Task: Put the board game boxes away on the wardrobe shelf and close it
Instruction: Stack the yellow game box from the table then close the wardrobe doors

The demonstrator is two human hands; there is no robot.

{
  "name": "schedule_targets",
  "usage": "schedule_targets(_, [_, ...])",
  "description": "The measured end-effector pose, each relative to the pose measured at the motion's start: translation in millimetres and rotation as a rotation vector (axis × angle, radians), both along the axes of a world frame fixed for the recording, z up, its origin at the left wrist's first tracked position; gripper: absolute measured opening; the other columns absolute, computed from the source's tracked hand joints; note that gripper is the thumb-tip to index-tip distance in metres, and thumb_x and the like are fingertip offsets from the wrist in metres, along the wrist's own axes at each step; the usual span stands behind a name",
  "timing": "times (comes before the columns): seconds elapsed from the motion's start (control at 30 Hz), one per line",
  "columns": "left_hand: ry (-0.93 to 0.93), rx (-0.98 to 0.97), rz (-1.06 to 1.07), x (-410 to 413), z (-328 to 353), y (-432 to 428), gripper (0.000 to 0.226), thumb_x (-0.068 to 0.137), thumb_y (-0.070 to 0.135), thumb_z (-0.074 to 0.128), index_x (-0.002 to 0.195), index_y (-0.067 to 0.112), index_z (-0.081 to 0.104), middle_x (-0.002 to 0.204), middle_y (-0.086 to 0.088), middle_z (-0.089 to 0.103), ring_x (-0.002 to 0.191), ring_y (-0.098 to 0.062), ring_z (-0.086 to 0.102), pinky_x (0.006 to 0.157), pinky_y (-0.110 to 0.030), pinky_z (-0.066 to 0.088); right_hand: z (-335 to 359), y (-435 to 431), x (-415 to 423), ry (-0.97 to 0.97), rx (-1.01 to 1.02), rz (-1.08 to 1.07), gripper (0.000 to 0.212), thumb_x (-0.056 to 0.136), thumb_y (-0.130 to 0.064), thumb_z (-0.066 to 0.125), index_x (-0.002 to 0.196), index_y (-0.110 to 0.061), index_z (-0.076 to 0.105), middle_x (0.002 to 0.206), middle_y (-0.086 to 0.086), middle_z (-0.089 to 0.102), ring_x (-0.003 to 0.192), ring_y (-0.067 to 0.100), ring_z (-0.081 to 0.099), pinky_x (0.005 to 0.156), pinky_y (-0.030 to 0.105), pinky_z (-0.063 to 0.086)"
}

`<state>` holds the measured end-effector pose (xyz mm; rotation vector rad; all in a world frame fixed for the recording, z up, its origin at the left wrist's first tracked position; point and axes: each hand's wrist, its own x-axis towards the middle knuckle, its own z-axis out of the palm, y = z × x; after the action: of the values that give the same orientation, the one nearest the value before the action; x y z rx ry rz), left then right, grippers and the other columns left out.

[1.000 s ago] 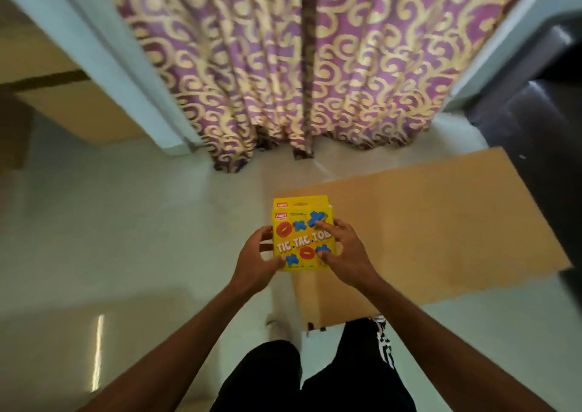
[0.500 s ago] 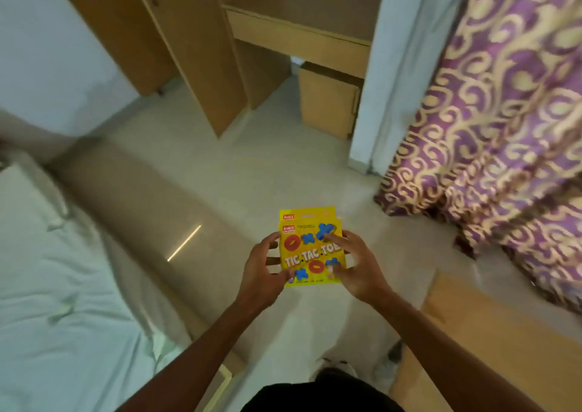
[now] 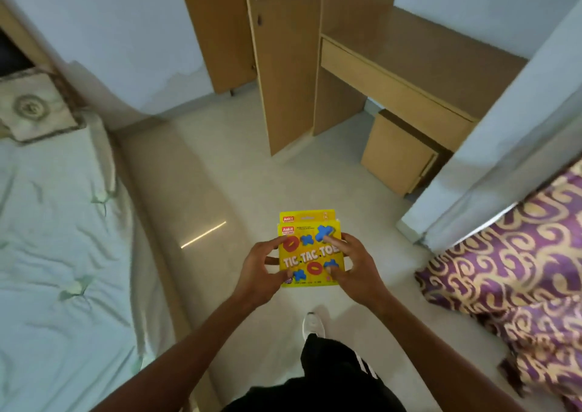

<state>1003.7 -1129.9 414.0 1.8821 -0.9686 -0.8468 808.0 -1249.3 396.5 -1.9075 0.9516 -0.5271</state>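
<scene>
Presently: two yellow Tic Tac Toe boxes (image 3: 310,254) held stacked, face up, at mid-frame above the pale floor (image 3: 220,166), the rear box showing only as a strip along the far edge. Left hand (image 3: 256,274) clasped on the left side of the stack, thumb laid across the red O near the top-left corner, remaining fingers (image 3: 271,260) curled round the left edge and mostly hidden behind. Right hand (image 3: 354,270) clasped on the right side, one fingertip pressed on the blue X at the upper right, another near the lower-right corner, palm against the right edge. Both sets of fingers spread over the cover and pinching the stack between them. Wardrobe (image 3: 283,49) well ahead, tan wood, one door (image 3: 217,27) swung open at the left; shelf interior not visible. Wooden desk (image 3: 406,65) to the right of the wardrobe, a small cabinet (image 3: 396,156) tucked under it. Bed (image 3: 53,238) with pale green sheet along the left. Purple and gold curtain (image 3: 516,273) at the right. White shoe (image 3: 313,322) on the floor directly below the boxes.
</scene>
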Motion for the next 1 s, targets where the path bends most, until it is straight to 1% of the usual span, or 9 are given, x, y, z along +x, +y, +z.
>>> schedule_targets(0.13, [0.001,-0.022,0.084,43,5,-55,0.073,0.067,0.0,0.083,0.128,0.031,0.058,0.121,-0.001,0.055,0.092,-0.013,0.067,0.063,-0.023,0.059,9,-70,53,-0.019,0.011,0.088,0.064,0.072,-0.009,0.071,0.131,-0.029,0.057,0.129,-0.003,0.051,0.115,-0.006,0.048,0.091,0.004,0.038])
schedule_targets(0.27, [0.011,-0.014,0.229,102,8,-93,0.072,0.068,-0.005,0.079,0.128,0.03,0.057,0.121,0.0,0.053,0.093,-0.016,0.066,0.056,-0.014,0.054,17,-124,130,-0.002,0.012,0.207,0.064,0.073,-0.01,0.072,0.132,-0.028,0.057,0.128,-0.004,0.051,0.115,-0.007,0.048,0.093,0.004,0.037])
schedule_targets(0.4, [0.023,-0.044,0.31,169,3,-120,0.073,0.069,-0.002,0.08,0.122,0.041,0.055,0.119,0.005,0.053,0.091,-0.012,0.065,0.055,-0.012,0.052,22,-168,212,0.005,0.022,0.293,0.066,0.073,-0.004,0.073,0.131,-0.031,0.057,0.128,-0.007,0.051,0.115,-0.008,0.047,0.094,0.011,0.042])
schedule_targets(0.53, [0.038,-0.105,0.388,252,-7,-149,0.076,0.065,0.0,0.084,0.115,0.049,0.055,0.12,0.006,0.055,0.095,-0.017,0.067,0.064,-0.023,0.059,22,-208,306,-0.004,0.029,0.351,0.066,0.074,-0.002,0.073,0.13,-0.033,0.057,0.13,-0.013,0.049,0.114,-0.009,0.049,0.094,0.022,0.049])
schedule_targets(0.63, [0.057,-0.114,0.411,327,-6,-173,0.075,0.066,-0.001,0.083,0.114,0.05,0.054,0.123,0.001,0.053,0.095,-0.019,0.066,0.058,-0.024,0.058,24,-235,387,-0.01,0.018,0.38,0.064,0.075,-0.002,0.073,0.13,-0.03,0.057,0.13,-0.011,0.049,0.112,-0.012,0.048,0.091,0.027,0.053])
schedule_targets(0.7, [0.073,-0.102,0.422,382,-1,-187,0.073,0.068,-0.001,0.082,0.114,0.047,0.054,0.124,0.001,0.052,0.096,-0.019,0.065,0.054,-0.022,0.057,29,-251,443,-0.01,0.021,0.388,0.064,0.075,0.0,0.074,0.13,-0.029,0.057,0.129,-0.009,0.049,0.11,-0.016,0.047,0.086,0.02,0.053])
schedule_targets(0.8, [0.077,-0.125,0.437,464,5,-205,0.072,0.066,0.001,0.084,0.116,0.045,0.056,0.125,0.001,0.055,0.096,-0.019,0.067,0.057,-0.025,0.059,37,-272,527,-0.011,0.03,0.403,0.064,0.075,0.001,0.074,0.129,-0.028,0.057,0.128,-0.007,0.05,0.11,-0.015,0.048,0.084,0.003,0.043])
schedule_targets(0.9, [0.079,-0.1,0.442,525,8,-222,0.073,0.065,0.0,0.083,0.118,0.042,0.057,0.125,0.0,0.055,0.097,-0.02,0.067,0.058,-0.027,0.06,41,-290,588,0.024,0.042,0.399,0.063,0.074,0.001,0.074,0.13,-0.024,0.058,0.128,-0.005,0.049,0.108,-0.011,0.05,0.082,0.0,0.04])
schedule_targets(1.0, [0.076,-0.103,0.458,587,10,-245,0.071,0.067,-0.005,0.079,0.122,0.035,0.058,0.125,0.0,0.054,0.095,-0.017,0.067,0.055,-0.024,0.058,41,-313,651,0.031,0.052,0.407,0.062,0.077,-0.001,0.074,0.131,-0.027,0.056,0.125,-0.01,0.048,0.104,-0.017,0.049,0.079,0.004,0.046])
